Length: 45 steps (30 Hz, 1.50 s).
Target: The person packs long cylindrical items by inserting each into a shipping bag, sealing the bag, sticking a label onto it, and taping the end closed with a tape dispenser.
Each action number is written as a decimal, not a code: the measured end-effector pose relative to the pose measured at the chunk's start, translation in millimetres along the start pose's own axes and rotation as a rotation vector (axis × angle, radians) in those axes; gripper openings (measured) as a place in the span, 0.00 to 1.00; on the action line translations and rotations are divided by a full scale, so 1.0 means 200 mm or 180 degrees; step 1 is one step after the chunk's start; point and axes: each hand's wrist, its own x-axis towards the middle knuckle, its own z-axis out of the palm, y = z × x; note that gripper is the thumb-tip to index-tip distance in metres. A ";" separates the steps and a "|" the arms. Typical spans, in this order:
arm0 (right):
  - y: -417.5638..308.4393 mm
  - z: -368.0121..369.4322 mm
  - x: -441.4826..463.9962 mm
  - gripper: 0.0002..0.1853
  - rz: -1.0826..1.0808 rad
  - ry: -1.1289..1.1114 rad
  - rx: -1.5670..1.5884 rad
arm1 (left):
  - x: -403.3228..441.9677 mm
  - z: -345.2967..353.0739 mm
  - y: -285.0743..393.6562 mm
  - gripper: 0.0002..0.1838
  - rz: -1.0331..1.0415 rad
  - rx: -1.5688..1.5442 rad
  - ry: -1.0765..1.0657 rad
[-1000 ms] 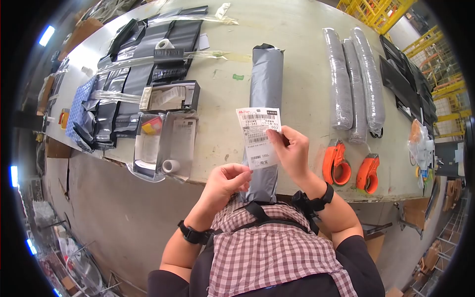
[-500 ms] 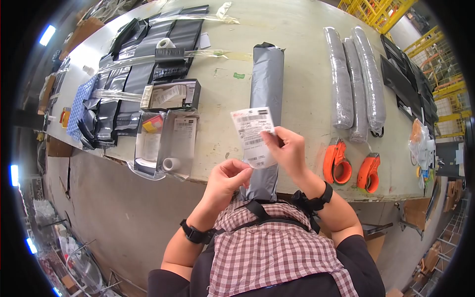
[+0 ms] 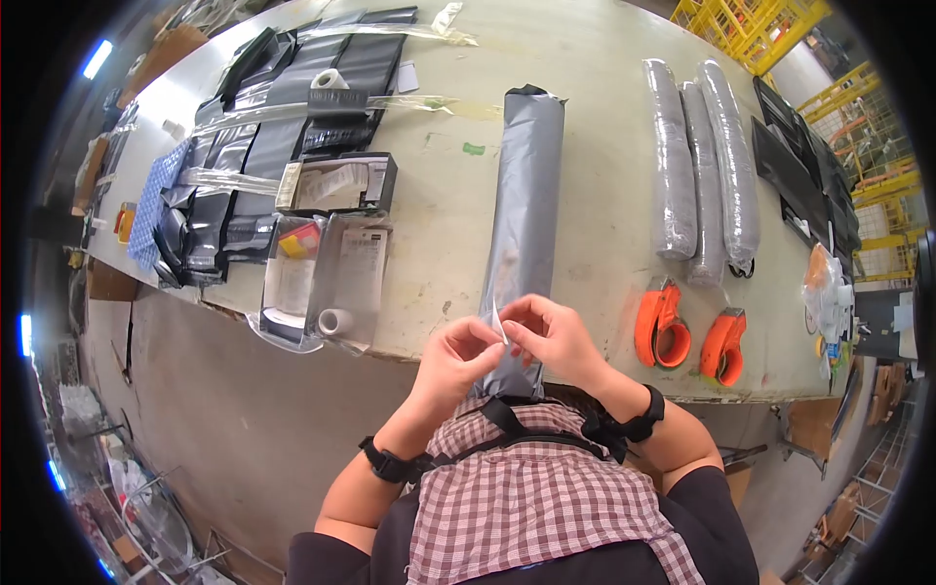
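Note:
A white shipping label point(image 3: 496, 318) is turned nearly edge-on, so its print is hidden. My left hand point(image 3: 456, 363) pinches its edge between thumb and fingers. From the other side my right hand point(image 3: 554, 336) grips the same label, its fingertips almost meeting the left ones. Beneath both hands a long parcel in grey plastic wrapping point(image 3: 531, 185) lies lengthwise on the table, its near end close to my apron.
Three clear-wrapped grey rolls point(image 3: 673, 166) lie to the right, with two orange tape dispensers point(image 3: 663, 327) nearer me. On the left are a box of labels point(image 3: 336, 183), an open plastic tray point(image 3: 353, 278) and stacked black bags point(image 3: 258, 146). Yellow wire cages point(image 3: 726, 31) stand beyond the table point(image 3: 439, 234).
The label has swung from face-up in my right hand to nearly edge-on and lower. My left hand has come up to it and now pinches it too.

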 end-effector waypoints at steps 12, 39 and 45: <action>0.05 0.08 0.03 0.06 -0.1383 -0.0039 -0.0749 | -0.06 -0.04 0.04 0.03 0.0000 -0.0086 0.0182; 0.26 -0.29 0.46 0.30 -0.1971 0.1145 -0.3595 | -0.04 0.19 0.25 0.16 0.2076 0.4449 -0.0992; 0.40 -0.37 -0.04 0.25 -0.0125 0.0146 -0.0680 | 0.94 0.25 -0.22 0.48 0.1351 0.5608 0.0882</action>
